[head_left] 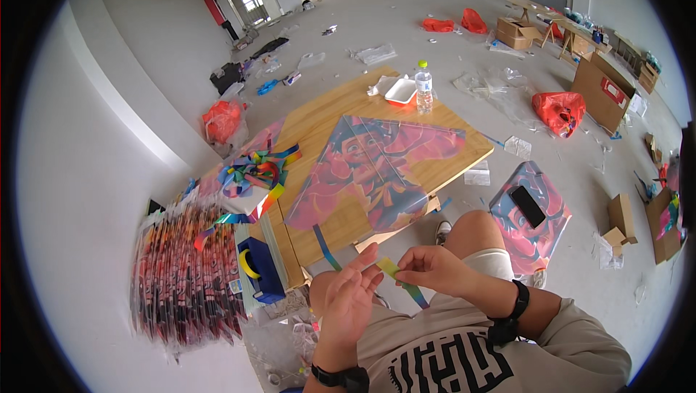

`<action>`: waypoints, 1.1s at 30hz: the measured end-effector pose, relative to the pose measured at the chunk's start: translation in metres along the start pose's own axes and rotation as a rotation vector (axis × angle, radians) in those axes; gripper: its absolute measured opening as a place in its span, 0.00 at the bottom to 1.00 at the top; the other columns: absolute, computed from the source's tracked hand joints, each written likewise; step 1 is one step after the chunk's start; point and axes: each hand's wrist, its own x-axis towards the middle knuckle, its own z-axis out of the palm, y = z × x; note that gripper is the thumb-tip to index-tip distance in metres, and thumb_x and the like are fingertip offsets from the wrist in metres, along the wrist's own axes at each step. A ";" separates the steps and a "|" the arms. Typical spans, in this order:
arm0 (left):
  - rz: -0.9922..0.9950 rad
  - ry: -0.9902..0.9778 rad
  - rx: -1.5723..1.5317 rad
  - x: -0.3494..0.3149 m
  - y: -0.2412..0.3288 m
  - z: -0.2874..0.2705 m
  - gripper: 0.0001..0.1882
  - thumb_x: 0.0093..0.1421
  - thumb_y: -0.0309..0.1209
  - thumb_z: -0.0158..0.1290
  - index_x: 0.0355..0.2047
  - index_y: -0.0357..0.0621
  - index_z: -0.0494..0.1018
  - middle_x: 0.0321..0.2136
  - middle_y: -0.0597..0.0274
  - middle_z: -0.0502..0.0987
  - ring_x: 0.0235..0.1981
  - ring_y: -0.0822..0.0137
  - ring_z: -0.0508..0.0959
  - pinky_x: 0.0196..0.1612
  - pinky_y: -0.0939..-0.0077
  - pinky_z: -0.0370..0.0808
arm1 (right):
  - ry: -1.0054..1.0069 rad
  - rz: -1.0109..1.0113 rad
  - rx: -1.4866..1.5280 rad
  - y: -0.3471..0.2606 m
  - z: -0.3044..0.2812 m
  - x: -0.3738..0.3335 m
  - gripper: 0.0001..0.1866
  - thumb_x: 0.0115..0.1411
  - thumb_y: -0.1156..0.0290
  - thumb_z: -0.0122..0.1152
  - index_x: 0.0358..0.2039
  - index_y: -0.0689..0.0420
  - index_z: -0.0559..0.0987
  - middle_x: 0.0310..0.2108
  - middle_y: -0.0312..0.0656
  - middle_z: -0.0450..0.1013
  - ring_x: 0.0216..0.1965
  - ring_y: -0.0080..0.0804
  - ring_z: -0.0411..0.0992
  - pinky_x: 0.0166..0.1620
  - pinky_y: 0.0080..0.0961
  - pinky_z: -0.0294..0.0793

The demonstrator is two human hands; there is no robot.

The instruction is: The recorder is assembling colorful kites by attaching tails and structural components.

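Note:
Above my lap, my right hand (433,270) pinches a rainbow ribbon strip (413,291) between thumb and fingers. The strip is yellow-green at its upper end and runs down to blue and purple. My left hand (349,302) is just left of it, palm turned up and fingers stretched out; its fingertips come close to the strip's upper end, and I cannot tell if they touch. Ahead on the wooden table (319,132) a printed pink and blue kite (373,168) lies flat, with a blue ribbon tail (325,248) hanging over the near edge.
A pile of rainbow ribbons (254,175) lies at the table's left, near a blue tape dispenser (268,280) and many packaged kites (185,270). A water bottle (424,88) and white tray (401,91) stand at the far edge. A phone (528,207) rests on a kite-patterned surface (540,248) at right.

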 end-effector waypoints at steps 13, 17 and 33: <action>0.040 0.020 0.152 0.001 0.001 0.003 0.27 0.66 0.38 0.47 0.61 0.33 0.63 0.62 0.55 0.65 0.56 0.65 0.68 0.60 0.67 0.60 | -0.060 -0.154 -0.176 -0.007 -0.003 0.001 0.07 0.61 0.74 0.64 0.38 0.61 0.77 0.33 0.34 0.75 0.37 0.18 0.73 0.43 0.19 0.73; 0.145 0.082 0.312 0.001 -0.004 -0.002 0.22 0.65 0.39 0.48 0.53 0.36 0.72 0.63 0.51 0.64 0.60 0.62 0.66 0.61 0.65 0.60 | -0.086 -0.137 -0.112 -0.002 -0.001 0.001 0.05 0.61 0.75 0.63 0.35 0.62 0.77 0.33 0.35 0.75 0.36 0.18 0.73 0.43 0.19 0.73; -0.029 -0.030 0.090 0.001 0.004 -0.005 0.17 0.67 0.37 0.46 0.45 0.38 0.77 0.64 0.45 0.61 0.64 0.56 0.63 0.62 0.62 0.61 | -0.079 -0.041 -0.018 -0.005 -0.004 -0.002 0.04 0.63 0.79 0.59 0.37 0.63 0.75 0.35 0.34 0.73 0.37 0.17 0.71 0.42 0.17 0.71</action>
